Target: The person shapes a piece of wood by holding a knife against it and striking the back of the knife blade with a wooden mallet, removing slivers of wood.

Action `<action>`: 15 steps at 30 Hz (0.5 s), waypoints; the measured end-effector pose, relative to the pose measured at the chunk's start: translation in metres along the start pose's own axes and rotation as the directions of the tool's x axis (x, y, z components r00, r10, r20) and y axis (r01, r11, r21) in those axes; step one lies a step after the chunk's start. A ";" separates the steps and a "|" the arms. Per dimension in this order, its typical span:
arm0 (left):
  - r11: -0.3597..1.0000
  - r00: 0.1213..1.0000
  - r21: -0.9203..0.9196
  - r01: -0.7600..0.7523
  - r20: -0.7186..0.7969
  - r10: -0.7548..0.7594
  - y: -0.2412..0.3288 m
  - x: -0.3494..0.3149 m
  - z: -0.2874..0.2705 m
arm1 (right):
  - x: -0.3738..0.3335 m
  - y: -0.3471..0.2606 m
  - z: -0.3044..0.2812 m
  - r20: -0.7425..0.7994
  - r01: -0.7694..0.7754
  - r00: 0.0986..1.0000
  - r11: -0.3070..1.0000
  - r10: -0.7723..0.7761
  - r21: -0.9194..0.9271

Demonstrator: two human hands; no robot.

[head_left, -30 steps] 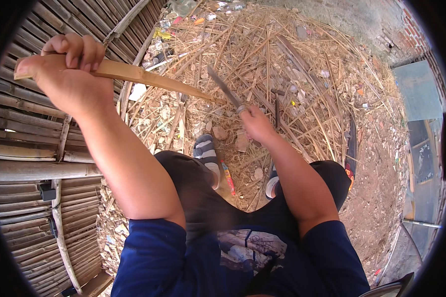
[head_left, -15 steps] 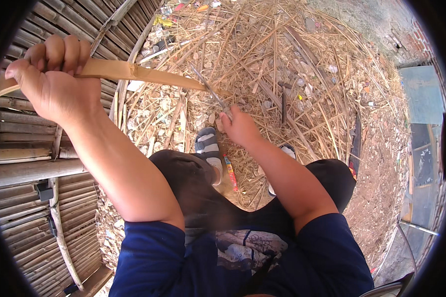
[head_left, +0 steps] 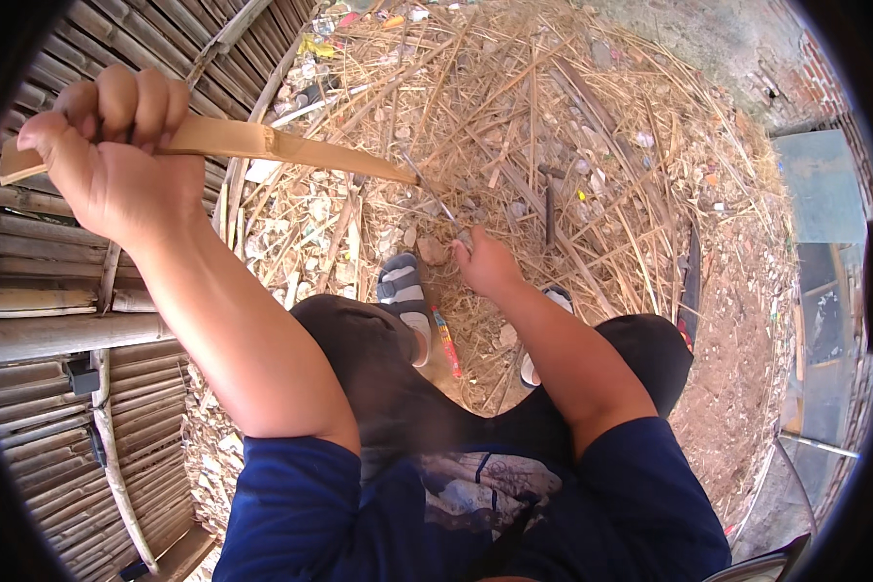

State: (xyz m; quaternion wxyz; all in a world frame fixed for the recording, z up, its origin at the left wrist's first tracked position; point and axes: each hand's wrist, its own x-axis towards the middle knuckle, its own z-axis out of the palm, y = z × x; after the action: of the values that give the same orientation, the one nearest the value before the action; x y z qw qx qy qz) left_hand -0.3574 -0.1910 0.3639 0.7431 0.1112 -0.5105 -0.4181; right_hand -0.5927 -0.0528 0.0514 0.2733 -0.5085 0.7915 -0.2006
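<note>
The bamboo strip (head_left: 335, 161) is pale honey-tan, long and flat, with a raised joint partway along, bending gently and narrowing toward its far end. It slants over the straw-littered ground (head_left: 640, 281), its blunt end poking out past the left hand (head_left: 126, 160), whose fingers curl firmly round it. The right hand (head_left: 490, 266) is wrapped round a knife (head_left: 444, 207); from where I stand, I can't tell whether the blade touches the strip's narrow end.
</note>
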 end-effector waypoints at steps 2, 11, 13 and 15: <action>1.000 1.000 0.010 0.004 -0.006 -0.004 0.002 -0.001 -0.003 | 0.006 -0.005 -0.004 0.019 0.003 1.000 1.000 -0.003 -0.008; 0.999 0.999 0.039 -0.012 -0.038 0.013 0.000 0.000 0.003 | -0.006 -0.073 -0.057 -0.135 0.152 0.983 0.958 -0.122 0.243; 0.999 0.998 0.046 -0.019 -0.057 0.021 0.004 -0.002 0.001 | -0.006 -0.076 -0.052 -0.199 0.293 0.948 0.927 -0.249 0.234; 0.999 0.998 0.046 -0.028 -0.060 0.031 0.001 -0.001 0.003 | -0.006 -0.065 -0.043 -0.178 0.283 0.951 0.944 -0.254 0.168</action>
State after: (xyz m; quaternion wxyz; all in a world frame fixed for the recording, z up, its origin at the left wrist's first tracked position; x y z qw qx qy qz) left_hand -0.3594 -0.1889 0.3646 0.7617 0.1331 -0.4987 -0.3917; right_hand -0.5725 -0.0718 0.1246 0.2292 -0.5661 0.7103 -0.3498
